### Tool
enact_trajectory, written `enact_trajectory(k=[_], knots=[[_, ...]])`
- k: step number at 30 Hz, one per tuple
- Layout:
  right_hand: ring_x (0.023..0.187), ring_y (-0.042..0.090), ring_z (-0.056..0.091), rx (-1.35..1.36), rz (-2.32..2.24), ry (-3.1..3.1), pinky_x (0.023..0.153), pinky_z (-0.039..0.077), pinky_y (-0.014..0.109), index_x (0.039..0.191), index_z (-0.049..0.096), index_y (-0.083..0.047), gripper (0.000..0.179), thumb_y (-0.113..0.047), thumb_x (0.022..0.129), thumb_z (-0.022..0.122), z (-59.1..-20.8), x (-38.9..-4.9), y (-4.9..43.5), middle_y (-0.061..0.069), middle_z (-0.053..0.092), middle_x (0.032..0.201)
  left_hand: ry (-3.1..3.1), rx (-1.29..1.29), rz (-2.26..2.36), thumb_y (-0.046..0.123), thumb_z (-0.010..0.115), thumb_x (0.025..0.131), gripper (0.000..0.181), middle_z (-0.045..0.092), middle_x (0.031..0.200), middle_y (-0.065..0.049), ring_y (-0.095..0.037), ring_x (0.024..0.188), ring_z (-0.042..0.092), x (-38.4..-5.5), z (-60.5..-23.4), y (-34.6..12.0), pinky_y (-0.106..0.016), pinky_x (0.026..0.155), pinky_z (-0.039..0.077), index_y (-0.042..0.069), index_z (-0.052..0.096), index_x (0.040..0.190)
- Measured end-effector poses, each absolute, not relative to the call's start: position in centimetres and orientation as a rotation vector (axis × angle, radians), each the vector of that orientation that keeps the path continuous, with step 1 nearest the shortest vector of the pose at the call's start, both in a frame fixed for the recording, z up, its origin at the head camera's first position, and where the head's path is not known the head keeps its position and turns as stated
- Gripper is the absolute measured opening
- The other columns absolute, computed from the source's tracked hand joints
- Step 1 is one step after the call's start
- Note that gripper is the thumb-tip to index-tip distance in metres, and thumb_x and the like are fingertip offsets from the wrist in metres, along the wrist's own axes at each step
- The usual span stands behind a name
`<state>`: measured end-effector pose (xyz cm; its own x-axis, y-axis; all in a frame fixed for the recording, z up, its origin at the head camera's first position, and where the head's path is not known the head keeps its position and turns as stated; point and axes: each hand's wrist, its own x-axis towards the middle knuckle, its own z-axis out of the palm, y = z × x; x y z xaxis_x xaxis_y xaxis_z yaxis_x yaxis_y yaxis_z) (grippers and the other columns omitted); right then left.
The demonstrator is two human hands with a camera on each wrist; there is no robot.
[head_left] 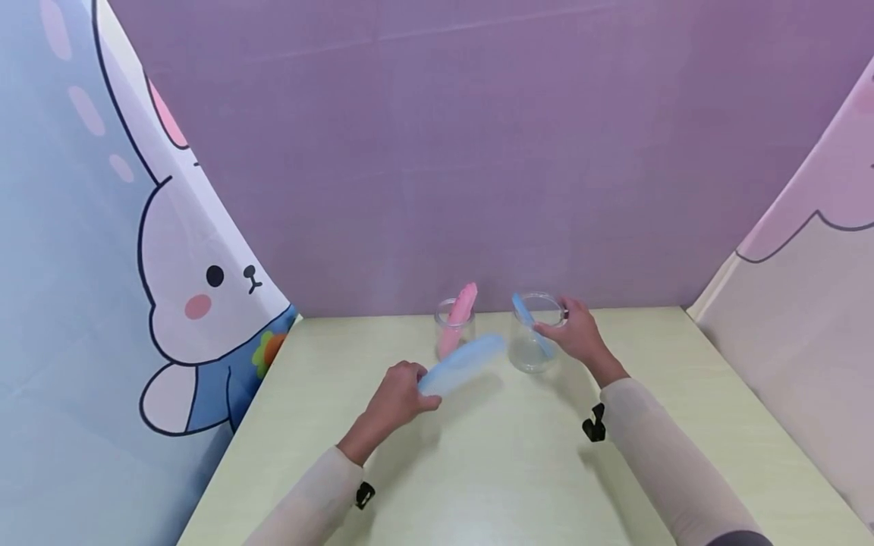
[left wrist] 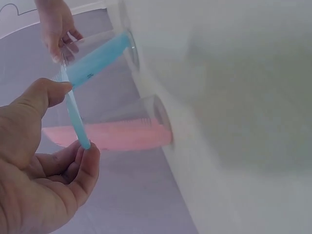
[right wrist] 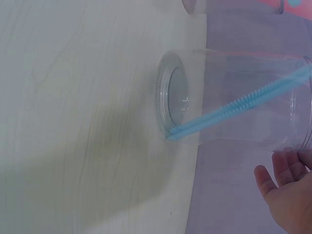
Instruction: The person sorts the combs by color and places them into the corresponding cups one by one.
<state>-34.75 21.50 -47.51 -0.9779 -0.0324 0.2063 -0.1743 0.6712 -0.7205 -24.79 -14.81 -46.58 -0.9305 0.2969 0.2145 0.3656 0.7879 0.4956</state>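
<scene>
My left hand [head_left: 399, 394] pinches a light blue comb [head_left: 464, 364] between thumb and fingers, above the table and slanting up toward the jars. In the left wrist view this blue comb [left wrist: 75, 114] is seen nearly edge-on. My right hand [head_left: 576, 331] grips the upper right side of a large clear jar [head_left: 529, 355] near its rim. A second blue comb [right wrist: 243, 103] leans inside that jar, from base to rim. Left of it stands a smaller clear jar [head_left: 440, 318] with a pink comb [head_left: 457, 322] tilted in it, its top above the rim.
Both jars stand near the back edge of a pale wood-look table [head_left: 478, 470]. Behind them hangs a purple cloth wall [head_left: 478, 152]. A rabbit-print cloth [head_left: 184, 265] borders the left side, and a pale pink-and-cream cloth [head_left: 806, 326] the right.
</scene>
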Motion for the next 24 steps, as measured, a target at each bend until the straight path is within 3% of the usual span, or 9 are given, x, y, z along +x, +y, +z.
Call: enact_trajectory(k=[15,24], knots=[[0.118,0.041,0.05,0.177,1.183,-2.703,0.09,0.05,0.053,0.13,0.049,0.002,0.066,-0.042,0.089,0.077,-47.7,-34.7,21.6,0.028,0.046,0.135,-2.813,-0.513,-0.775,0.025,0.085,0.075,0.042,0.067,0.09,-0.012,-0.021,0.079,0.06,-26.7,-44.7,-13.1,-0.038,0.074,0.057,-0.005,0.071,0.102],[0.118,0.041,0.05,0.13,1.164,-2.696,0.09,0.05,0.053,0.126,0.049,0.001,0.063,-0.041,0.089,0.077,-47.5,-32.1,20.5,0.027,0.047,0.133,-2.772,-0.562,-0.742,0.024,0.085,0.075,0.041,0.07,0.093,-0.015,-0.024,0.084,0.063,-26.6,-44.0,-13.7,-0.042,0.078,0.058,-0.004,0.072,0.101]])
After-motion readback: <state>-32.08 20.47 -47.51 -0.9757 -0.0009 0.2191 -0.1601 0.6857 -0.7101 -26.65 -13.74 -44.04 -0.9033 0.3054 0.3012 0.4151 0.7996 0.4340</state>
